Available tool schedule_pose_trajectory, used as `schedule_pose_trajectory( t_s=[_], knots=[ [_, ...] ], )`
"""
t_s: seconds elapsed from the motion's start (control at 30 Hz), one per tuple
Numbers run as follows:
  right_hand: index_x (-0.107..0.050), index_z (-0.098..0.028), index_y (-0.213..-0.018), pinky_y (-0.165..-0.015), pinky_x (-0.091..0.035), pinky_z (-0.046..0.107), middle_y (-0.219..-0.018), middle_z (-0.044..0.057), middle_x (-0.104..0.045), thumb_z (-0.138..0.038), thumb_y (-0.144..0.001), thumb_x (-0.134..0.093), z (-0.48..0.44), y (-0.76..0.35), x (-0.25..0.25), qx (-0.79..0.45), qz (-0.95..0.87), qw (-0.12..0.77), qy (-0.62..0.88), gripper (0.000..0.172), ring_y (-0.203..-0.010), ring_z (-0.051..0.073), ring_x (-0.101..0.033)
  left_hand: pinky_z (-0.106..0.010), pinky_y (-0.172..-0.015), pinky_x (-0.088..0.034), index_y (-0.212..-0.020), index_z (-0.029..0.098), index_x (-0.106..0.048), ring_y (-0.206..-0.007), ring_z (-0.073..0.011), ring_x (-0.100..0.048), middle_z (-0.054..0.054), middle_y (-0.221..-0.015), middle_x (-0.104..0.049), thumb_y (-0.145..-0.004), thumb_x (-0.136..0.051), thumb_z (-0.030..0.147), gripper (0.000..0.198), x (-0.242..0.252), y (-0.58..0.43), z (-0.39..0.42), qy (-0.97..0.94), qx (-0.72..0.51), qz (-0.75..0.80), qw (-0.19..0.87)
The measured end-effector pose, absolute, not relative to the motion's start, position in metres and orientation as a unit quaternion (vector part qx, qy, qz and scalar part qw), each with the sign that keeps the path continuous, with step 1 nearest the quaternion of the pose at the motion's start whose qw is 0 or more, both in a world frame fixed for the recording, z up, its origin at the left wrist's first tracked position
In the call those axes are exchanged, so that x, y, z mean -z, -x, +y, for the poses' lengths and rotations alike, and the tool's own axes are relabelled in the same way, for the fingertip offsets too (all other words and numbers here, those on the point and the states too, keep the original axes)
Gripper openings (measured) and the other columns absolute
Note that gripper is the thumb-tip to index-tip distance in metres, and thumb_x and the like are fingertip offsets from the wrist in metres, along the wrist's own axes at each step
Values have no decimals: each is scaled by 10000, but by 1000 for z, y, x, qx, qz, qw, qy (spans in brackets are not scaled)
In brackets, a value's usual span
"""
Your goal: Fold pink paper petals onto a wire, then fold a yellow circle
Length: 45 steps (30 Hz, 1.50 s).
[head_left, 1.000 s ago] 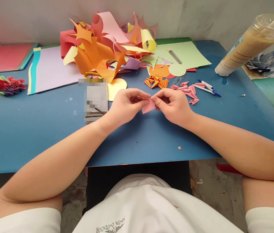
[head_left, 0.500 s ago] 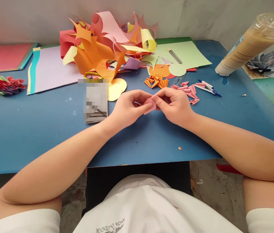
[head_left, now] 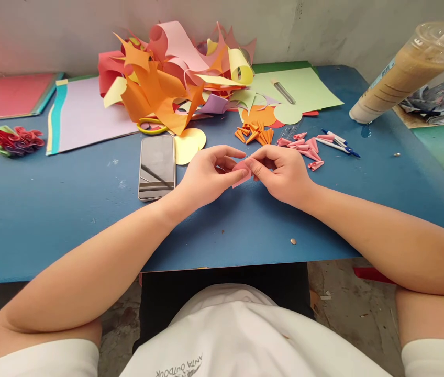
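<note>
A small piece of pink paper (head_left: 241, 177) is held between my two hands above the middle of the blue table (head_left: 261, 225). My left hand (head_left: 214, 170) pinches its left side between thumb and fingers. With thumb and index finger, my right hand (head_left: 280, 170) grips its upper right edge; a thin tip pokes up between the hands. Just beyond my right hand lie several rolled pink paper cones (head_left: 311, 153). Behind both hands is a cluster of orange paper cones (head_left: 259, 134). Yellow paper circles (head_left: 190, 145) lie beside my left hand.
A phone (head_left: 157, 168) lies left of my left wrist. Paper scraps (head_left: 159, 86) are heaped at the back, near yellow-handled scissors (head_left: 151, 126). Pens (head_left: 337, 142) and a tall drink cup (head_left: 406, 70) stand or lie to the right. A ruffled paper flower (head_left: 13, 141) sits far left.
The pink paper has tilted slightly between my fingers, and my left fingers have shifted a little. The camera view has moved slightly; the table items stay in place.
</note>
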State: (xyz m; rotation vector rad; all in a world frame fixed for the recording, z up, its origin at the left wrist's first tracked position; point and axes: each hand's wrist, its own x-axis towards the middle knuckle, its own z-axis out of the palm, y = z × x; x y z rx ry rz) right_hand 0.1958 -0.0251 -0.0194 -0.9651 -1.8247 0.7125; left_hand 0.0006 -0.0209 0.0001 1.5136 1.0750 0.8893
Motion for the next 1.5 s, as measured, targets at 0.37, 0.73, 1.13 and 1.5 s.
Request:
schedule_pose_trajectory(
  t_s=[0.37,0.73,1.13,1.5],
  knots=[
    [-731,-193,-831,-595,-514,289,-771,40,-768,-406,-978,-692,-25,-196,22,-254,-759,458,387,262,-641,156,-646,-246,-622,-505,-903,152,-749,-666,-117,-591,-2,-755,-684,-723,-857,309,263,5,0,-15,-677,-323,424,508],
    [-720,-192,-808,-584,-481,286,-735,33,-744,-360,-996,-652,-26,-197,23,-225,-785,443,369,261,-612,145,-609,-250,-541,-451,-996,179,-730,-595,-128,-584,2,-671,-656,-764,-793,291,266,-4,4,-19,-688,-283,425,515],
    [-715,-200,-812,-589,-498,297,-752,39,-755,-478,-987,-683,-25,-197,23,-243,-777,443,376,331,-639,161,-644,-238,-540,-414,-881,169,-703,-615,-112,-494,13,-707,-575,-778,-758,336,203,4,2,-17,-719,-271,418,485],
    [-714,-196,-807,-599,-512,292,-749,40,-756,-329,-974,-679,-26,-198,25,-231,-786,434,375,217,-638,162,-654,-254,-554,-379,-695,199,-540,-609,-117,-469,36,-627,-520,-783,-713,289,214,1,0,-19,-736,-253,420,466]
  ],
)
